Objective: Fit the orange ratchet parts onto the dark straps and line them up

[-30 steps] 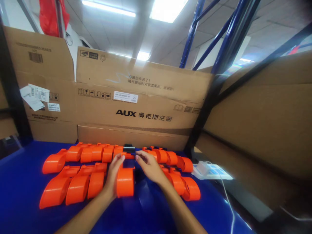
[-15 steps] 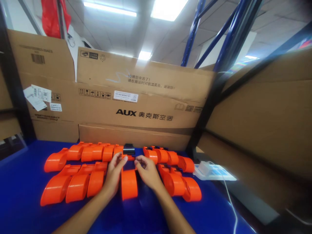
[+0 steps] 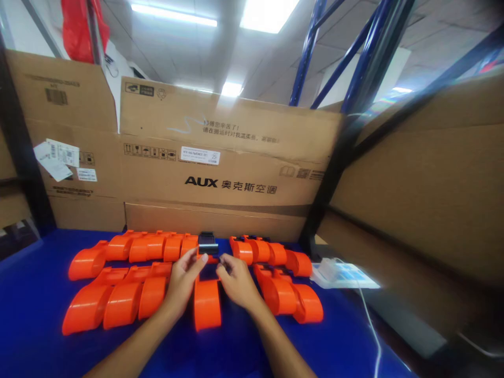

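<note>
Item in hand: one curved orange plastic housing (image 3: 207, 303), lying on the blue table top (image 3: 35, 294) in the gap between two rows of like orange housings (image 3: 118, 299). Left hand (image 3: 181, 283) and right hand (image 3: 235, 281) pinch its far end, fingertips closed beside the small black toothed clip (image 3: 207, 242). Handling advice: steady the housing flat with both hands and keep the clip square to its seat, judged best for a clean fit.

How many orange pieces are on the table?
About 15 pieces: five back left, four back right, three front left, two front right, one between the hands; overlaps may hide more.
</note>
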Available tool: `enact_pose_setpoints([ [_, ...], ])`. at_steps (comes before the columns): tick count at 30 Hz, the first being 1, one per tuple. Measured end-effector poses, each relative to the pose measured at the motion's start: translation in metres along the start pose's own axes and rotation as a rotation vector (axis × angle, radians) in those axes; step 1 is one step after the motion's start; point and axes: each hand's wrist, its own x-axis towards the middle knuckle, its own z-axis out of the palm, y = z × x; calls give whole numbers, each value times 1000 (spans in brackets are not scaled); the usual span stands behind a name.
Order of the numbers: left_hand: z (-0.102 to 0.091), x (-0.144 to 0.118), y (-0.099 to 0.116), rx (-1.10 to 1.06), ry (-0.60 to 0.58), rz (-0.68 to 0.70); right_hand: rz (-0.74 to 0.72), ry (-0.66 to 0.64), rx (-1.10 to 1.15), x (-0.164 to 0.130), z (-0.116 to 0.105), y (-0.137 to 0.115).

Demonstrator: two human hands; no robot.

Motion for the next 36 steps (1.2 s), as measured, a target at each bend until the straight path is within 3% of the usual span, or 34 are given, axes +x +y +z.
enact_pose_setpoints([
  [19,2,-1,5,8,-8,37,-19,21,-48,-2,-3,-4],
  [24,4,-5,3,-46,-5,10,-8,104,7,-1,-4,-4],
  [30,15,-7,-5,-13,61,122,127,242,-65,3,7,0],
  [36,22,-9,2,-204,-33,-56,116,235,-24,5,6,-2],
])
